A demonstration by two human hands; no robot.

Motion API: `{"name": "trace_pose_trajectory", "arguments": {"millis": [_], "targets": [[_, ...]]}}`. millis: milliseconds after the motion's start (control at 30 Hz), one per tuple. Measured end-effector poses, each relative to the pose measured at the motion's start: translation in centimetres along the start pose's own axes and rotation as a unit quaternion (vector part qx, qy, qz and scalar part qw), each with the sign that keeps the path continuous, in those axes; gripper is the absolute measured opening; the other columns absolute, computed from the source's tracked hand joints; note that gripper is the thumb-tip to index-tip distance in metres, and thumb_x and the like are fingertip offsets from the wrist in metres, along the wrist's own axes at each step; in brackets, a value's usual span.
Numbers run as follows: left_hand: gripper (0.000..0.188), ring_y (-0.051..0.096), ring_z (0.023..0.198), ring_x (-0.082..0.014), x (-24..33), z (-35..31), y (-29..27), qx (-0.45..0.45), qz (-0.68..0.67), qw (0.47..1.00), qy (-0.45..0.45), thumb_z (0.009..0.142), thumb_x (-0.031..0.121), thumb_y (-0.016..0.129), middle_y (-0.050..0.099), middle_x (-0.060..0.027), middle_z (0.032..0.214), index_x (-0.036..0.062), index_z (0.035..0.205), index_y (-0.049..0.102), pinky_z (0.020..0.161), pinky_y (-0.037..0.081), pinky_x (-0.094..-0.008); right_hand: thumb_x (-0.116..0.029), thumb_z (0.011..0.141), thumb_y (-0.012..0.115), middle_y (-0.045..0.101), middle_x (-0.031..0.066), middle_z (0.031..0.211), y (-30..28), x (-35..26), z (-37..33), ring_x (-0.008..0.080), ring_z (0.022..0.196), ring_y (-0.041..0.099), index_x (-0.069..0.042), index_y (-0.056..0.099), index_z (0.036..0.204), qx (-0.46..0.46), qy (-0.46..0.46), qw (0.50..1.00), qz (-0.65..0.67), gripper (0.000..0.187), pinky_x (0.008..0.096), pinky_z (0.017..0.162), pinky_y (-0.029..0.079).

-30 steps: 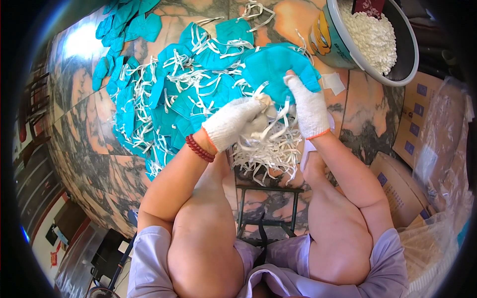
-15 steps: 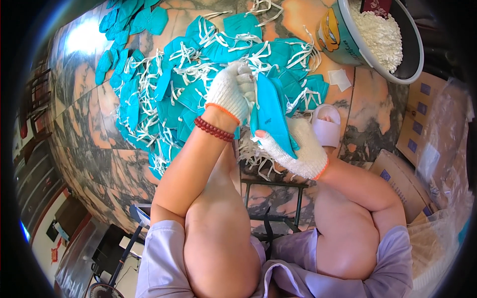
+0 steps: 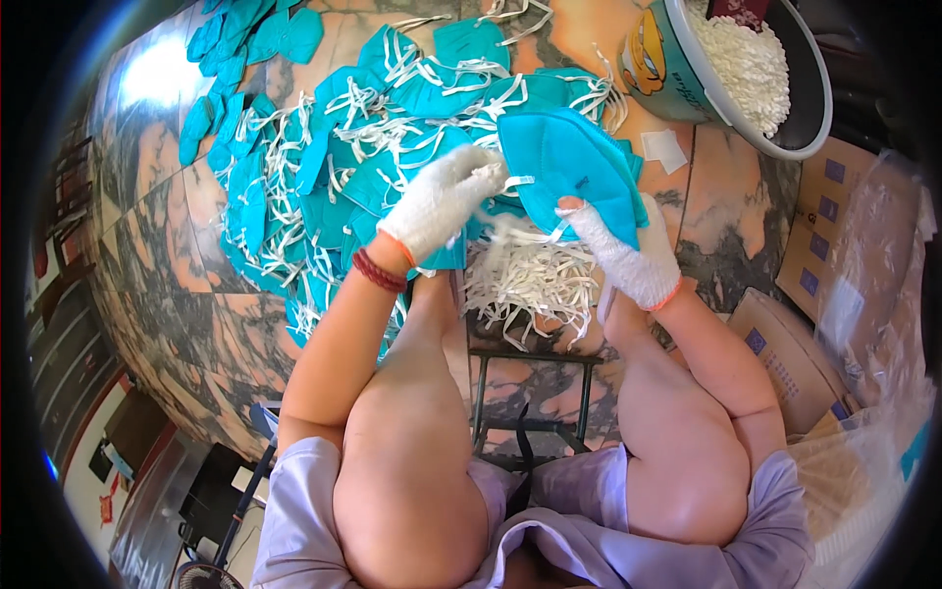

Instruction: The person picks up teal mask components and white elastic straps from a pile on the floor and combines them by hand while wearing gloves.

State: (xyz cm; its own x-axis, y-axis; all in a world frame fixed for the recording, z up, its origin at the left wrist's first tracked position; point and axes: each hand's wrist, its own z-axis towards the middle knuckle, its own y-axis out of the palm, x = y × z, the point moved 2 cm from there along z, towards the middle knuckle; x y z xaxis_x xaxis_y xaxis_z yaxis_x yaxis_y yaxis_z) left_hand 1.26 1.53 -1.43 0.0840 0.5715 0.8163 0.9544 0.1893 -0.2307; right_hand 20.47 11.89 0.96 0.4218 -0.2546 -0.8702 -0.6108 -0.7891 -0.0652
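Loose teal masks point(image 3: 297, 34): laid at the far left of the floor point(image 3: 162, 245).

Strapped teal masks point(image 3: 250, 211): heaped right of these, tangled in white straps point(image 3: 285, 191).

Left hand point(image 3: 437, 201): gloved, fingers drawn together just beside the held masks' left edge; whether anything is pinched cannot be told.

White strips point(image 3: 535, 285): piled on the floor between the legs, probably so placed for lying directly below both hands.

Held masks point(image 3: 559, 162): raised above the strips, layered and tilted; part of the heap is hidden behind. Left edge kept uncovered, presumably for access by the left hand.

Right hand point(image 3: 633, 257): gloved, grip closed on the held masks' lower edge, thumb in front, fingers behind.

White square point(image 3: 665, 149): laid flat beside the heap.

Bucket point(image 3: 682, 79): tilted in view, white pieces point(image 3: 751, 79) contained.

Cartons point(image 3: 785, 368), plastic sheeting point(image 3: 868, 245): crowded along the floor's right side, sideways room being limited.
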Motion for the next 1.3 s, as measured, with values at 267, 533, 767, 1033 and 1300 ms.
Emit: {"name": "trace_pose_trajectory", "arguments": {"millis": [267,533,767,1033,1300], "targets": [[0.026,0.049,0.066,-0.0085,2.6,0.4,2.1,-0.104,-0.207,0.970,-0.066,0.097,0.030,0.050,0.056,-0.0022,0.072,0.0065,0.104,0.061,0.064,0.040,-0.0209,-0.022,0.089,0.070,0.069,0.0031,0.093,-1.1,1.6,1.6,0.0083,0.084,0.058,0.001,0.066,0.107,0.032,-0.069,0.991,0.106,0.030,0.0274,0.075,0.049],[0.020,0.036,0.049,-0.0031,3.2,0.6,2.1,0.040,-0.600,0.776,-0.191,0.099,0.022,0.046,0.045,0.0035,0.070,0.0114,0.083,0.052,0.040,0.030,-0.0170,-0.036,0.092,0.061,0.069,0.0113,0.077,-1.6,-0.1,-0.3,0.0198,0.062,0.064,-0.004,0.070,0.097,-0.064,-0.007,0.978,-0.201,0.033,0.0320,0.058,0.048],[0.019,0.044,0.053,-0.0085,0.2,6.2,-7.1,-0.156,-0.690,0.706,0.040,0.095,0.013,0.043,0.045,0.0025,0.067,0.0111,0.077,0.050,0.047,0.038,-0.0194,-0.014,0.067,0.062,0.052,0.0071,0.057,3.5,-0.6,-6.9,0.0269,0.054,0.061,-0.015,0.059,0.079,-0.322,-0.416,0.800,-0.289,0.012,0.0393,0.048,0.048],[0.020,0.054,0.077,-0.0035,2.0,2.0,1.3,-0.036,-0.463,0.876,-0.130,0.098,0.024,0.049,0.063,-0.0032,0.108,0.0098,0.109,0.058,0.061,0.041,-0.0182,-0.027,0.090,0.067,0.067,0.0096,0.077,-0.1,1.9,-2.0,0.0171,0.068,0.065,-0.007,0.068,0.095,-0.094,-0.110,0.989,0.027,0.021,0.0326,0.059,0.049],[0.031,0.034,0.046,-0.0025,2.2,-1.5,4.1,-0.182,-0.396,0.878,-0.197,0.101,0.037,0.043,0.048,0.0035,0.067,0.0095,0.090,0.051,0.042,0.025,-0.0186,-0.018,0.089,0.069,0.065,-0.0007,0.103,-1.9,4.6,0.2,0.0087,0.089,0.061,-0.004,0.064,0.114,0.062,0.025,0.969,0.237,0.029,0.0257,0.077,0.051]]}}
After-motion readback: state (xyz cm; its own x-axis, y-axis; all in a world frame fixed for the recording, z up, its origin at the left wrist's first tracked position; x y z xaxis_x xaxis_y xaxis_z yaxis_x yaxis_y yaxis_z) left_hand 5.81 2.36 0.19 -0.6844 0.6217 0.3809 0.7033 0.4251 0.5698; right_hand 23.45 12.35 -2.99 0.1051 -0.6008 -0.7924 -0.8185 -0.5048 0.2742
